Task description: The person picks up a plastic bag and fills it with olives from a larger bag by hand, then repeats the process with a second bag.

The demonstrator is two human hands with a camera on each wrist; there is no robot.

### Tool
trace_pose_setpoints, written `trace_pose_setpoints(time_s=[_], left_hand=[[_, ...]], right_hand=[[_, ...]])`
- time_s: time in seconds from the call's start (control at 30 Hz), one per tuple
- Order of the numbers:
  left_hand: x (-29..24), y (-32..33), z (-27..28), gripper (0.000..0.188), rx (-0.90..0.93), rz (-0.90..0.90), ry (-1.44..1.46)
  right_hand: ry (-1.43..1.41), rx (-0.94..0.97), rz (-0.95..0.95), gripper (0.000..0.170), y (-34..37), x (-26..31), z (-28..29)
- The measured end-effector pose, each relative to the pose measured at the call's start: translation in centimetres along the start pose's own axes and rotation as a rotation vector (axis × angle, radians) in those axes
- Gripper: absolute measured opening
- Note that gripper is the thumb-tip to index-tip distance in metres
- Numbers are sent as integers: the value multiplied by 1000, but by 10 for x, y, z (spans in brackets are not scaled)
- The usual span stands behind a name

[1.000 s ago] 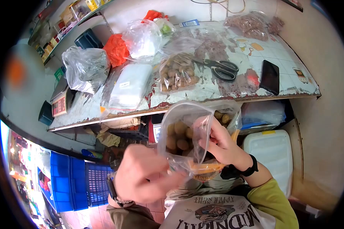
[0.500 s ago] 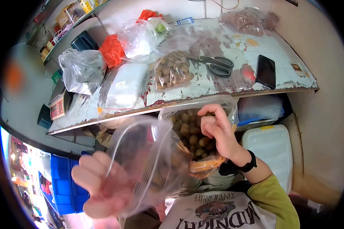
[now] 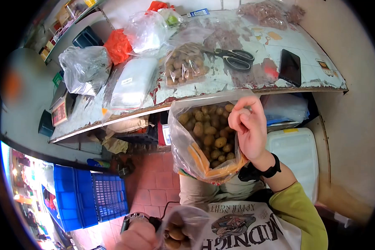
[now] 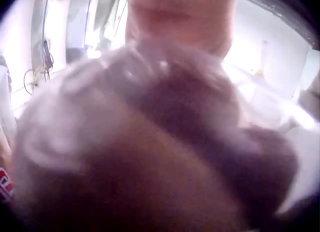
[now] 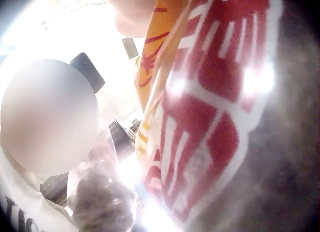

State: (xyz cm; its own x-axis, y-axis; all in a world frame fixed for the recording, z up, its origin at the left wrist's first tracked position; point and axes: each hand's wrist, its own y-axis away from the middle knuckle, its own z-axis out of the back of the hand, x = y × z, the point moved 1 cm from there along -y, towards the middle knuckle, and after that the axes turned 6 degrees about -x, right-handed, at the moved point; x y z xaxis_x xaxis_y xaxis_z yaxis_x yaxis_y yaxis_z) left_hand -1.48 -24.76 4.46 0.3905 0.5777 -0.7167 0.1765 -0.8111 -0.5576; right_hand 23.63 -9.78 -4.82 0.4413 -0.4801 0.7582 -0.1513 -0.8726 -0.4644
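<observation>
My left hand, blurred at the bottom of the head view, grips a small clear zip bag with several brown oval fruits inside. In the left wrist view this bag fills most of the picture, blurred. A large plastic bag with orange and red print stands wide open over the lap, filled with olive-like brown-green fruits. At its right rim is my right hand, fingers curled inward; I cannot tell whether they pinch the rim. The right wrist view has the large bag's red print close up.
On the worn table lie a bag of brown fruits, scissors, a phone and a stack of clear bags. A scale stands left. Blue crates and a white lidded box are below.
My left hand has drawn the small zip bag out of the large bag's mouth, leftward and then down beside the lap. My right hand has moved from inside the small bag to the large bag's right rim.
</observation>
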Motion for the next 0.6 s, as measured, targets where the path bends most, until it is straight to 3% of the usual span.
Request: trace_pose_setpoints(time_s=[0.07,0.1,0.13,0.17,0.2,0.23,0.3,0.43,0.5,0.6], left_hand=[[10,-13,2,6,435,-157,-237],[63,-39,-5,17,762,-757,320],[77,-37,-15,23,790,-1006,422],[76,-28,1,16,987,-528,251],[66,-29,2,9,999,66,-7],[65,-26,-5,9,1015,-124,-151],[77,-12,5,35,1116,-154,-282],[107,1,2,39,1069,-207,-442],[120,4,0,37,949,-137,-427],[136,7,4,36,951,-163,-469]], right_hand=[[-3,1,4,18,-2,-1,0],[-3,2,7,18,-3,-2,1],[-2,1,11,18,-3,-2,1],[3,0,7,18,-2,-1,1],[-2,6,18,18,-1,-1,1],[-9,12,31,18,-1,0,0],[12,16,47,18,3,2,-2],[101,26,114,18,5,4,-2],[142,30,106,18,1,11,1],[286,56,-29,16,-8,31,5]])
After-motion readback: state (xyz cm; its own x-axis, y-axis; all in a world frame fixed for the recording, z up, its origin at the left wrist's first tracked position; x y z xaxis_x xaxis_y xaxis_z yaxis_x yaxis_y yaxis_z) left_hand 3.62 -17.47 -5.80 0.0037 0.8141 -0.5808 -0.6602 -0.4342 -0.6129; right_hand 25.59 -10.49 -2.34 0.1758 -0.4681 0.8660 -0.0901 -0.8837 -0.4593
